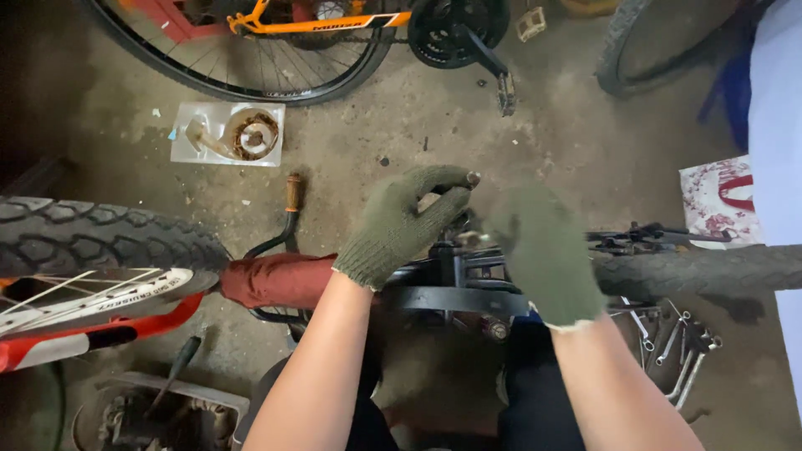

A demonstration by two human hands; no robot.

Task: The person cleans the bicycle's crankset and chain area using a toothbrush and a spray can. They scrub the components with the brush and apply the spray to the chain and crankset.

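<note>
My left hand (405,221), in a green knit glove, pinches a small metal part (473,178) between thumb and fingertips. My right hand (543,250), also gloved, is curled over a black metal bicycle assembly (451,280), gripping a metal piece at its top. Both hands hover close together over that assembly, above my knees. What lies under the right palm is hidden.
A knobby tyre (92,234) with a red-and-white frame lies at left, a second tyre (710,269) at right. Several wrenches (677,342) lie on the concrete at lower right. An orange bicycle (317,33) stands at the back, with a clear tray (227,134) holding a sprocket.
</note>
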